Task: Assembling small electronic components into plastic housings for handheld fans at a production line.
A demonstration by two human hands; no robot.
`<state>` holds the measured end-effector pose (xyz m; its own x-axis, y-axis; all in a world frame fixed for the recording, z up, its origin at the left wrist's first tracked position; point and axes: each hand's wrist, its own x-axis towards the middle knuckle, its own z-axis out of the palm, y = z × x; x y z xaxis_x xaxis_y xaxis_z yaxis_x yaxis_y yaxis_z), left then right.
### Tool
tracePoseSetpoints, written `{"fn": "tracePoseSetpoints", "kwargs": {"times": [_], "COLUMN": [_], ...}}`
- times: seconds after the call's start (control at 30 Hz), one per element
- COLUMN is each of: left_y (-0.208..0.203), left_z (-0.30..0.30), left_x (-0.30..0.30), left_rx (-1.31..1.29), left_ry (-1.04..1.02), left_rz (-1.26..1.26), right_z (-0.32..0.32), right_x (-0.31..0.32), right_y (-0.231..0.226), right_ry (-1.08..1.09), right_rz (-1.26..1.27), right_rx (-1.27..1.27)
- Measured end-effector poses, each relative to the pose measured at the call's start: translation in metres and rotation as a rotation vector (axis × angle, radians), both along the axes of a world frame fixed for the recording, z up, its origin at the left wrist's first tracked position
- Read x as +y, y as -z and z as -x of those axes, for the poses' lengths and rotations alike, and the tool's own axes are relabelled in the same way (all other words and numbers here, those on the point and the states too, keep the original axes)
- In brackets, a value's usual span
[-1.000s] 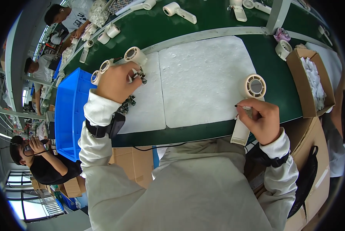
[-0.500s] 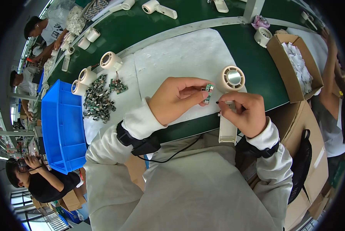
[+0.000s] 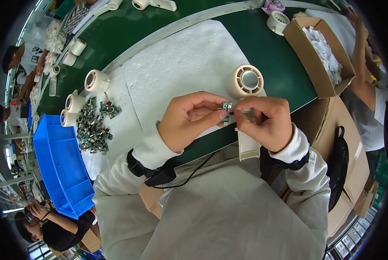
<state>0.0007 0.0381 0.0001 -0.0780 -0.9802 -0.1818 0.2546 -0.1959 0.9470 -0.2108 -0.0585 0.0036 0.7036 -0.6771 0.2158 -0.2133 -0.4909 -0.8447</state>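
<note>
My left hand [image 3: 188, 120] pinches a small green circuit board [image 3: 226, 106] between thumb and fingertips, above the front of the white foam sheet. My right hand [image 3: 266, 120] is closed in a pinch, its fingertips meeting the board's right edge; a tiny dark piece seems to be between them, too small to name. Under the right hand lies a cream handheld fan [image 3: 245, 81], its round head beyond the hand and its open, hollow handle [image 3: 248, 147] reaching toward me. Part of the handle is hidden by the hand.
A heap of circuit boards [image 3: 92, 130] lies on the white foam sheet [image 3: 176, 56], beside cream fan heads [image 3: 97, 81]. A blue bin [image 3: 64, 164] stands at left. Right are a cardboard box [image 3: 319, 56] of white pieces and another fan head [image 3: 277, 22]. Other people work along both sides.
My right fingertips have come left to meet the circuit board, which has turned slightly in my left hand. The whole view has shifted, with the bin and heap appearing lower and further left.
</note>
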Motion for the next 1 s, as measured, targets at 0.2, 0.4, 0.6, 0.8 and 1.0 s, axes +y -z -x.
{"fn": "tracePoseSetpoints", "kwargs": {"times": [0.2, 0.4, 0.6, 0.8, 1.0], "left_y": [-0.002, -0.003, -0.004, 0.002, 0.006], "left_z": [0.0, -0.002, 0.0, -0.002, -0.002], "left_x": [-0.003, 0.0, 0.002, 0.001, 0.003], "left_rx": [0.016, 0.004, 0.004, -0.019, -0.007], "left_ry": [0.007, -0.021, -0.055, -0.02, -0.012], "left_rz": [-0.011, -0.016, -0.031, 0.055, 0.082], "right_z": [-0.002, -0.002, -0.003, -0.001, 0.002], "right_x": [-0.004, -0.001, 0.0, -0.004, -0.009], "right_y": [-0.004, -0.002, -0.004, -0.003, -0.006], "right_ry": [-0.036, -0.019, 0.014, -0.027, -0.127], "right_rz": [0.008, -0.021, -0.037, -0.085, -0.069], "right_rx": [0.022, 0.017, 0.045, 0.014, 0.046]}}
